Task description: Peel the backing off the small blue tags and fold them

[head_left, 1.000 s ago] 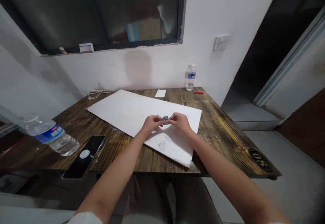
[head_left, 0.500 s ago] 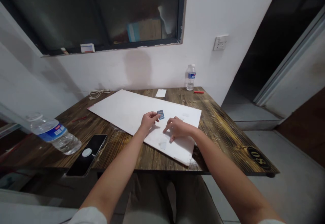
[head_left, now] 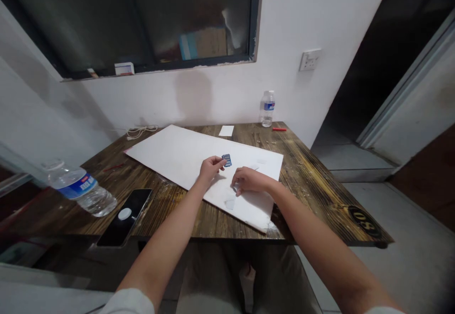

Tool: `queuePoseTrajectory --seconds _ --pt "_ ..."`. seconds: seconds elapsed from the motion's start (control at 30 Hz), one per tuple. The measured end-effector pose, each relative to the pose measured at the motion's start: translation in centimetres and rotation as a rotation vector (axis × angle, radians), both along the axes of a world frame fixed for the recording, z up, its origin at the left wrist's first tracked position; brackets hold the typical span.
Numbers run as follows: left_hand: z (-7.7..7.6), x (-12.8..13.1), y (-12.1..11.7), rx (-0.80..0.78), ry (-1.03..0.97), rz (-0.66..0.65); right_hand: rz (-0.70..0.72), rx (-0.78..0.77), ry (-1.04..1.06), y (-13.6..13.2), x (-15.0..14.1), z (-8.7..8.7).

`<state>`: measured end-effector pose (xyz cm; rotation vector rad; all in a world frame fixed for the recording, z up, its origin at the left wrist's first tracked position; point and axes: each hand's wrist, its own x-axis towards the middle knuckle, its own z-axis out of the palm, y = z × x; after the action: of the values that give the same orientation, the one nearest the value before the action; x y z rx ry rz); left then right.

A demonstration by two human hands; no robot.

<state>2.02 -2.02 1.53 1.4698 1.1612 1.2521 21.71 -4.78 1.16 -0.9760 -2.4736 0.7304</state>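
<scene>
Between the thumb and fingers of my left hand [head_left: 212, 168] is a small dark blue-grey flat piece [head_left: 226, 160] with rows of slots, raised above a white board [head_left: 170, 150]. My right hand [head_left: 249, 180] is low over the board with its fingers curled down and drawn together. A thin pale sliver shows at its fingertips; what it is and how firmly it is gripped are too small to make out. Just in front of that hand, a small translucent scrap [head_left: 229, 203] lies on the board. A faint pale strip [head_left: 262, 161] lies behind the hand.
On the wooden table [head_left: 305, 176], a large water bottle [head_left: 83, 188] and a phone [head_left: 124, 219] with a white disc on it are at the left. A smaller bottle [head_left: 268, 109], a red stick [head_left: 279, 129], a white card [head_left: 226, 131] and a cable [head_left: 142, 131] are along the back.
Both hands held the slotted piece together at first. My right hand then let go and lowered to the board, where its spread fingers have now closed in. My left hand still holds the piece.
</scene>
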Motion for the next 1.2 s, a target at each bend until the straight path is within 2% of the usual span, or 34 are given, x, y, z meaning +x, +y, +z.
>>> queuePoseTrajectory --seconds 0.13,0.27,0.4,0.57,0.7,0.8,0.87,0.93,1.0,1.1,1.2 --pt "-0.1 0.0 0.2 -0.002 0.005 0.012 0.030 -0.036 -0.019 -0.5 0.0 0.8" --pt "0.0 -0.1 0.2 0.002 0.000 0.011 0.040 0.022 -0.080 -1.2 -0.1 1.4" --pt "0.2 -0.1 0.0 -0.007 -0.012 0.013 0.002 0.103 -0.130 -2.0 -0.4 1.6" --pt "0.0 -0.1 0.2 -0.011 -0.009 0.012 -0.087 0.147 -0.087 -2.1 -0.6 1.6" --pt "0.0 0.1 0.2 -0.012 0.005 0.001 -0.185 0.115 0.050 -1.2 -0.3 1.4" --pt "0.2 0.2 0.0 -0.014 0.022 0.007 -0.204 0.125 0.256 -0.4 -0.1 1.0" --pt "0.2 0.1 0.0 -0.009 0.034 0.002 -0.293 0.133 0.397 -0.1 0.0 0.7" --pt "0.2 0.1 0.0 0.003 0.046 -0.014 -0.415 0.057 0.531 0.2 -0.2 0.3" --pt "0.1 0.0 0.0 0.009 0.046 -0.028 -0.475 -0.099 0.680 0.4 -0.6 0.1" --pt "0.1 0.2 -0.1 -0.009 -0.015 -0.036 -0.443 -0.282 0.852 0.4 -1.1 0.0" --pt "0.2 0.5 -0.3 -0.023 -0.078 -0.053 -0.401 -0.372 0.871 0.4 -1.3 0.0"
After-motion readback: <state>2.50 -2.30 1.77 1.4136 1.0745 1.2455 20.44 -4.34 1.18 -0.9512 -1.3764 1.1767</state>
